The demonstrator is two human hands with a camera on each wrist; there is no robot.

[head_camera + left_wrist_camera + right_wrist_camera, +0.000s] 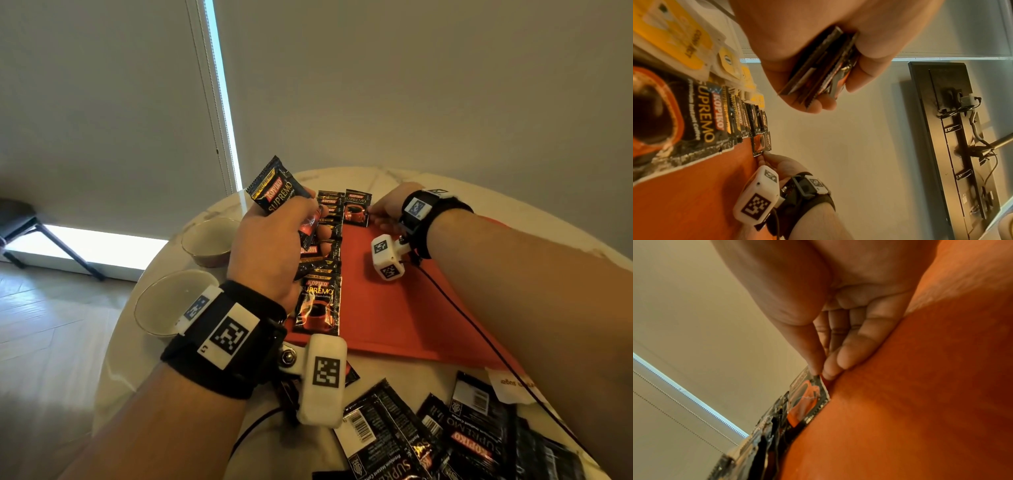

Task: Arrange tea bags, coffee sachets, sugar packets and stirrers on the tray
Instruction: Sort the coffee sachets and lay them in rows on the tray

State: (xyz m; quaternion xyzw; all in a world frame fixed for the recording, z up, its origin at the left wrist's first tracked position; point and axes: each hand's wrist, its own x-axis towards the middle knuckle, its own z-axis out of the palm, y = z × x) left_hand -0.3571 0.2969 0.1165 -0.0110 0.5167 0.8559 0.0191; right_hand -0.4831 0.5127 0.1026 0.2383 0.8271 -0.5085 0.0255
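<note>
We see an orange-red tray (394, 308) on a white marbled table (113, 359) with faint grey veins. The coffee sachets (318, 305) on it are black, with red and gold lettering and a red cup printed on the front. The loose sachets (394, 438) nearer us show black backs with white barcodes. Our wristbands (219, 342) are black, carrying white tags with black square patterns. The tea bags (674, 35) are yellow and white.
</note>
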